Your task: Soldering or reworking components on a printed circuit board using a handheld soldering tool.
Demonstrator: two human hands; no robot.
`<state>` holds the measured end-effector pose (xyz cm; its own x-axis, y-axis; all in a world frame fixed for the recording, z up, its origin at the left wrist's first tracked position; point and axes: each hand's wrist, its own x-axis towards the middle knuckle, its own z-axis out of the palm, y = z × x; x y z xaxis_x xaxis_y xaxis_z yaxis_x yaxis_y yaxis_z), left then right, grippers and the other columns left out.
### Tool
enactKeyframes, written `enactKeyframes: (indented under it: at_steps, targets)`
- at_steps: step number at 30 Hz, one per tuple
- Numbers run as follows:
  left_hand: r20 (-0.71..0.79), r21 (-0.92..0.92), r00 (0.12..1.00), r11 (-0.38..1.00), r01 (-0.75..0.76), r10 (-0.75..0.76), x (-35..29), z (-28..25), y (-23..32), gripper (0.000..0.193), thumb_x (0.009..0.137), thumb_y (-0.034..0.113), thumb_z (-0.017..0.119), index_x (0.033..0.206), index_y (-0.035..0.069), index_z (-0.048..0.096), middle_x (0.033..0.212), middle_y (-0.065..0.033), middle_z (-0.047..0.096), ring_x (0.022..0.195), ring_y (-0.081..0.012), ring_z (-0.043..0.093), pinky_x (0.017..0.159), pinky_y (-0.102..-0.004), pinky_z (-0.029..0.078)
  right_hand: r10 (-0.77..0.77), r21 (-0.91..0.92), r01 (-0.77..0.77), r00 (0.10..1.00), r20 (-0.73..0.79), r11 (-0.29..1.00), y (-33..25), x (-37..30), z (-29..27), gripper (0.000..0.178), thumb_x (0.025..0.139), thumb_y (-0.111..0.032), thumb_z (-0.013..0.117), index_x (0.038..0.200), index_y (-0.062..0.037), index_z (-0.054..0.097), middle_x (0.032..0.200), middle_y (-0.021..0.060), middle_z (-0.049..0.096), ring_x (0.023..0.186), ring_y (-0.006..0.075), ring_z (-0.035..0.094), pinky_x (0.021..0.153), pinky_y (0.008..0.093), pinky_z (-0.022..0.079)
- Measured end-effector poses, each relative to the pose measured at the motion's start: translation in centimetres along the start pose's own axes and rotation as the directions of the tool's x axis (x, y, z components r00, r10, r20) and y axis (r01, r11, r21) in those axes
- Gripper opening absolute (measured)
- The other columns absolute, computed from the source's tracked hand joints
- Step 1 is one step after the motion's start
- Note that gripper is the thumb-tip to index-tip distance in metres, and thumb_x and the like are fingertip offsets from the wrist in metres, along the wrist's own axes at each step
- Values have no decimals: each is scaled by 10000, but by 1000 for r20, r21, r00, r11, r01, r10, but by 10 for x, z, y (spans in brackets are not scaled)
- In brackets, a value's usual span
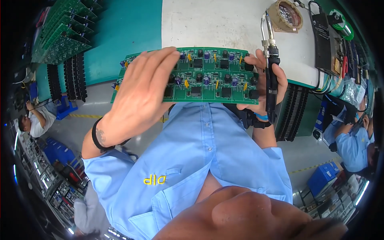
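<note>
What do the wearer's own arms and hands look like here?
The left hand and right hand are ungloved. Light-blue sleeves end above the wrists. The left wrist carries a black band beside a dark marking; the right, a blue band and a black strap.

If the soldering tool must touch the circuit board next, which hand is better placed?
Right hand, I think: it holds the soldering tool, though it also supports the circuit board at its right end. The left hand lies over the board's left part, no tool visible.
</note>
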<state>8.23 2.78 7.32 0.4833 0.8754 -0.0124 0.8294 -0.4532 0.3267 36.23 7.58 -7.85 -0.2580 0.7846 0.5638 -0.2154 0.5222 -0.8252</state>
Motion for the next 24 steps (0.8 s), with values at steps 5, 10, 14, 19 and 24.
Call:
enactKeyframes:
  at_steps: [5,10,14,19,24]
  targets:
    - [75,-25,982,984,174,-172,-14,-5,-11,903,630,41,818,1421,-31,390,1444,-212,461,1276,-427,475,1074,-498,380,13,19,-13,1000,-2,1000,1,-4,0,1172,565,-449,962,1487,-138,307,1465,332,430,1263,402,564,1099,574,411]
    - [85,-93,975,972,215,-207,-21,0,-21,929,609,24,821,1428,-13,385,1465,-205,459,1316,-415,459,1099,-497,366,34,41,-33,999,-22,999,0,-9,-1,1179,562,-470,956,1488,-139,305,1466,315,438,1266,391,565,1104,564,411]
    - [45,-84,983,980,182,-179,-21,2,-22,804,697,114,810,1396,-9,432,1388,-202,509,1259,-400,503,1078,-524,375,43,9,-43,998,-37,999,-1,-10,-2,1178,570,-498,943,1490,-139,301,1463,305,447,1264,385,568,1104,549,419]
    - [34,-105,985,979,175,-172,-21,2,-25,802,704,117,807,1402,-3,431,1392,-191,512,1256,-393,508,1085,-526,370,44,-31,-45,998,-45,999,-2,-9,-1,1169,587,-529,923,1490,-135,293,1456,310,451,1259,384,572,1098,541,429]
    - [30,-116,995,988,99,-96,-13,4,-28,777,713,97,776,1404,-6,437,1372,-194,534,1258,-379,520,1084,-516,372,61,-48,-64,996,-64,997,-2,-7,0,1174,614,-559,898,1501,-121,266,1454,314,449,1260,389,568,1096,537,428]
